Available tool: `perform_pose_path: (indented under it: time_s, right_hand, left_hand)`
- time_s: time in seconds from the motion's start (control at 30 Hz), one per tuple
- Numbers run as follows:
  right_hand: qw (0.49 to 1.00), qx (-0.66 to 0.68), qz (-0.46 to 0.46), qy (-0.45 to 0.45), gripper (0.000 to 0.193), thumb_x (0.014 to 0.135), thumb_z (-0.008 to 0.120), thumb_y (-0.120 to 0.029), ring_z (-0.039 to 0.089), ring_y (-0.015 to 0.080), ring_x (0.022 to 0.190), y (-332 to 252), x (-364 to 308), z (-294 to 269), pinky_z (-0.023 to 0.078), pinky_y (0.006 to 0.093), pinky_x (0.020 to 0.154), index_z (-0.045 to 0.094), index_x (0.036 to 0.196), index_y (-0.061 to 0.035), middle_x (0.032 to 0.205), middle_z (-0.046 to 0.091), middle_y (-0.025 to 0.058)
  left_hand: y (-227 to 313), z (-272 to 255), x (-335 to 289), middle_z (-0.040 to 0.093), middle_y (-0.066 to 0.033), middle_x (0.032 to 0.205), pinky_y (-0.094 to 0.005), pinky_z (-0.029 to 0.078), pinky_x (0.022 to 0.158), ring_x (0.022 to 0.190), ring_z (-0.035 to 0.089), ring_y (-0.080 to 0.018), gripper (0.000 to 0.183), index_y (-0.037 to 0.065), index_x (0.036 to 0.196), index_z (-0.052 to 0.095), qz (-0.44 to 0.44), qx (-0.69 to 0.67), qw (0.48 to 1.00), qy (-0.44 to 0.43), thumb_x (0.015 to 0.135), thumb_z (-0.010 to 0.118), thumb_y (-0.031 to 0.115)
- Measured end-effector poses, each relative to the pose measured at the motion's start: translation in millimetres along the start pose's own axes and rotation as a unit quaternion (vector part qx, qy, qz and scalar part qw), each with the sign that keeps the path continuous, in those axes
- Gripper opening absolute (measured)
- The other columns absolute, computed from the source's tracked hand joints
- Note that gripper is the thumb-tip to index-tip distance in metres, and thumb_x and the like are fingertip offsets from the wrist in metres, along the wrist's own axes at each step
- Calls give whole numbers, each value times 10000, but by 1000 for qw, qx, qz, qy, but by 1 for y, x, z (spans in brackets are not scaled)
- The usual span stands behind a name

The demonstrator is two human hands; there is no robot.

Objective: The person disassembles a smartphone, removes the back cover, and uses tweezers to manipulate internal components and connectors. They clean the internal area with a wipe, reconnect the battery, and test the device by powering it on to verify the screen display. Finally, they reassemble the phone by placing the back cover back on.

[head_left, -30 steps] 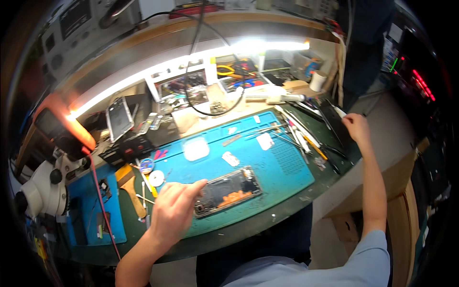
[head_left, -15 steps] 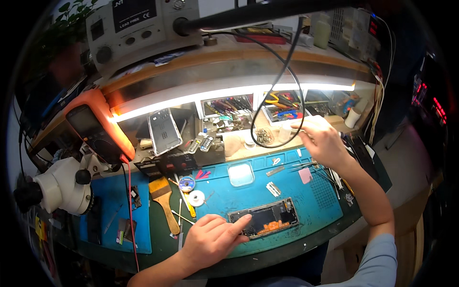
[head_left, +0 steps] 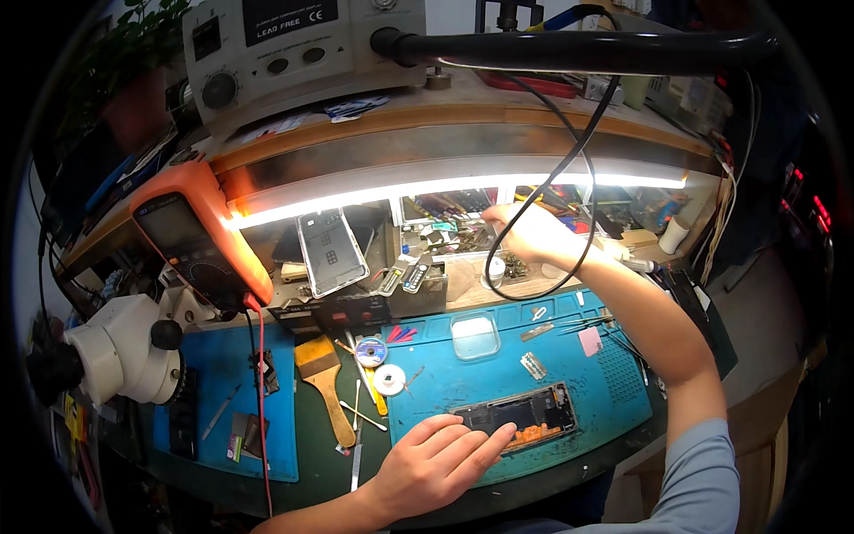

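The opened phone (head_left: pixel 525 414) lies flat near the near edge of the larger blue mat (head_left: pixel 609 418), slightly tilted to the view, its dark inside up and an orange strip along its near side. Just beyond it is a thin metal piece (head_left: pixel 534 365); farther off are a clear dish (head_left: pixel 476 336) and, to the right, a pink pad (head_left: pixel 591 342).

Left of the phone, by the mat's edge, stand a white spool (head_left: pixel 390 380) and a blue spool (head_left: pixel 371 350), then a wide brush (head_left: pixel 327 383) with swabs (head_left: pixel 363 416) near its handle. Farther left are a smaller mat (head_left: pixel 213 347), a microscope (head_left: pixel 116 351) and an orange multimeter (head_left: pixel 200 236), whose red lead (head_left: pixel 264 400) runs down over that mat.

At the far side, a phone shell (head_left: pixel 331 252) leans left of heaped small parts (head_left: pixel 445 238) below a bright lamp (head_left: pixel 445 191). A looped black cable (head_left: pixel 569 160) hangs in front of the right forearm, crossing the view of it.

The left hand (head_left: pixel 445 463) is palm down, half open, fingertips at the phone's near left side, gripping nothing visible. The right hand (head_left: pixel 534 233) extends to the far side, fingers pointing left beside the small parts; glare and angle hide its fingertips, so I cannot tell how open it is or whether it holds anything.
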State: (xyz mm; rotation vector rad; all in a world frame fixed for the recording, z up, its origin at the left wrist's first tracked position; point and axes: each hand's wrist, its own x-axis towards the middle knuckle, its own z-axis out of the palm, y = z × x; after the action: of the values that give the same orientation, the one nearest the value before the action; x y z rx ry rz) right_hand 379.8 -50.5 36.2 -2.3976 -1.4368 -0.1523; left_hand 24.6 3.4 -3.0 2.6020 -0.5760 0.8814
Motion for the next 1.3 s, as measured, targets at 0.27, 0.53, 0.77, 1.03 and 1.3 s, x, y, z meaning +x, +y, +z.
perform_pose_path:
  time_s: [0.27,0.53,0.77,1.03,1.3]
  right_hand:
    - [993,-37,35,-102,751,793,528,68,526,430,1338,-4,64,40,439,462,1135,469,1534,-36,1361,589,323]
    - [999,21,28,14,512,826,557,48,662,424,1170,10,80,64,515,461,1029,635,1329,-10,1226,694,271]
    - [996,-55,60,41,330,893,704,-280,719,406,991,11,99,74,562,501,873,743,1095,-22,1045,735,251]
    - [983,-41,164,-71,362,899,676,-277,724,363,1110,4,138,89,576,440,959,765,1129,-12,1207,736,218]
    - [929,263,226,127,501,772,864,-462,704,222,697,-15,72,45,554,348,668,792,860,25,828,751,129]
  left_hand:
    - [-6,-3,-2,708,14,906,-341,540,930,828,683,-124,497,69,1354,654,-19,13,1000,-5,886,793,156]
    - [1,-12,1,702,32,901,-330,532,948,819,673,-97,475,84,1338,664,-29,38,999,20,883,791,144]
    - [-5,-8,-1,704,27,903,-343,534,953,813,675,-102,479,82,1342,663,-17,39,999,21,881,785,133]
    - [-28,-19,-1,677,-16,910,-385,521,930,798,662,-169,539,32,1396,626,-126,97,984,77,880,774,77]
    - [-47,-17,0,700,-37,868,-346,493,763,759,634,-202,526,3,1379,617,-196,120,964,135,868,738,-23]
